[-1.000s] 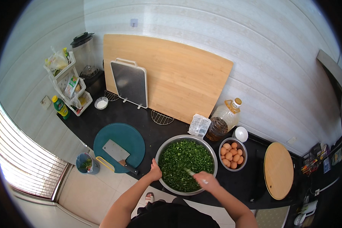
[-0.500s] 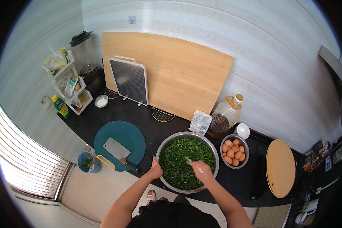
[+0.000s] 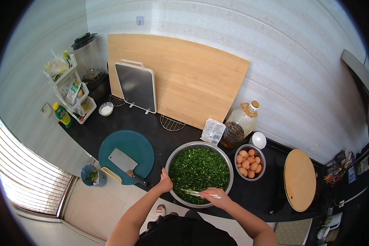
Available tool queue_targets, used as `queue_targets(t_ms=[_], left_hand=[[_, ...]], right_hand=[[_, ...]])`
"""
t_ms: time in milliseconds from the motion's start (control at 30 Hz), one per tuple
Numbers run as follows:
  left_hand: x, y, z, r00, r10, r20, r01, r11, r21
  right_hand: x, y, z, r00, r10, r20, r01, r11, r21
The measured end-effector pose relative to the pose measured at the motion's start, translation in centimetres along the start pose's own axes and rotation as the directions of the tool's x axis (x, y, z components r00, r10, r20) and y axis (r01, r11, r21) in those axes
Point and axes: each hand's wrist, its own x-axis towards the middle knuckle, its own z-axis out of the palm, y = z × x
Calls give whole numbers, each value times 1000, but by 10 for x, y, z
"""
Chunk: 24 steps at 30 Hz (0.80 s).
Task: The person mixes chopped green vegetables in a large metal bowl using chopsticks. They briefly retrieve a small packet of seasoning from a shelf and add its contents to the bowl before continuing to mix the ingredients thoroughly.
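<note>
A wide steel bowl full of finely chopped green leaves stands at the counter's front edge. My left hand grips its rim on the left side. My right hand is closed around a pair of pale chopsticks. The chopsticks lie slanted across the near part of the bowl, their tips pointing left and down among the greens. To the left, a cleaver rests on a round teal cutting board, its dark handle sticking past the board's edge.
Right of the bowl sit a metal bowl of brown eggs, an oil jug, a white bowl and a round wooden board. A large wooden board leans on the wall. A bin stands on the floor.
My right hand has moved down toward the bowl's near side, and the chopsticks now lie flatter, pointing left. My left hand remains at the rim. The whole view has shifted slightly.
</note>
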Motion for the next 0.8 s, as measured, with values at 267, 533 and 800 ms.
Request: queue_targets(t_ms=[267,533,800], left_hand=[[41,-29,33,997,64,-35,-49,947,317],[23,-26,19,993,105,-50,-101,992,73],[19,-19,18,997,48,-60,-43,995,85]], right_hand=[[-25,37,-31,979,-156,128,198,873,-446],[54,49,19,885,-216,-412,118,961,-252],[3,15,6,976,-216,8,212,953,-216]])
